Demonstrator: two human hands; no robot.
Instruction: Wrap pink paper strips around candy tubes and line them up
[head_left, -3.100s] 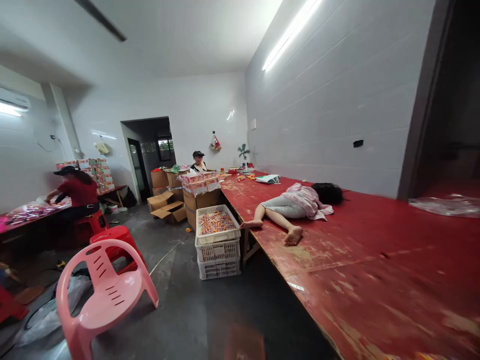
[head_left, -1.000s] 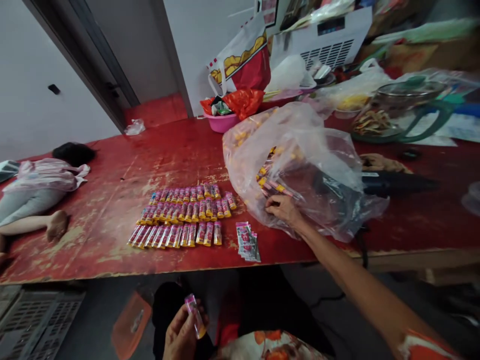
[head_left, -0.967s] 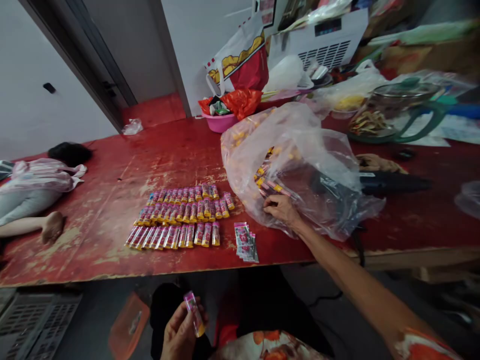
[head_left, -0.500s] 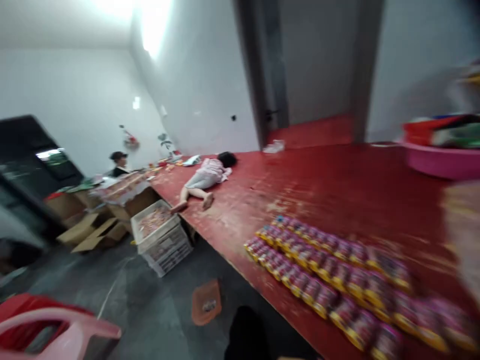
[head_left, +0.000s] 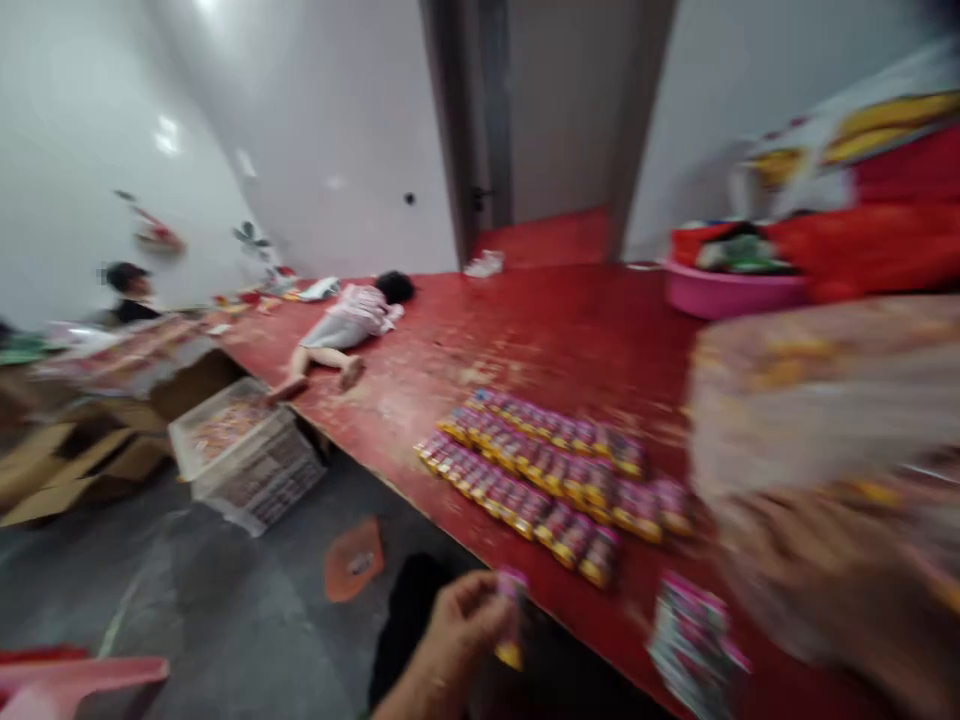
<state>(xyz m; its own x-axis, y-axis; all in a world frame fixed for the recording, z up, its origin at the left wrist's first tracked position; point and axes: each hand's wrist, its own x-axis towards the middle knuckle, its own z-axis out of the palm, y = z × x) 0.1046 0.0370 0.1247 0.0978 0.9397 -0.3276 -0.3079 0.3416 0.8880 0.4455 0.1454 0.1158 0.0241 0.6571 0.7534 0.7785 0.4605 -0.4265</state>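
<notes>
My left hand [head_left: 461, 625] is near the table's front edge and pinches a pink packet with a yellow end [head_left: 511, 625]. Beyond it, several rows of the same packets [head_left: 540, 480] lie side by side on the red wooden table [head_left: 555, 330]. A stack of flat pink packets [head_left: 694, 650] lies close to the edge at the right. A blurred, clear plastic bag of yellow-flecked goods [head_left: 825, 420] fills the right side. My right hand is hard to make out in the blur there, possibly at the lower right.
A pink basin [head_left: 731, 290] and a red bag stand at the table's back. A child [head_left: 345, 325] lies on the table. A seated person [head_left: 131, 295] is far left. A white crate of sweets [head_left: 244, 450], cardboard boxes [head_left: 45, 470] and a pink chair [head_left: 75, 675] are below left.
The view has swung left and blurred. My left hand has risen from my lap to the table edge, still holding the packet. The bag now sits at the right edge.
</notes>
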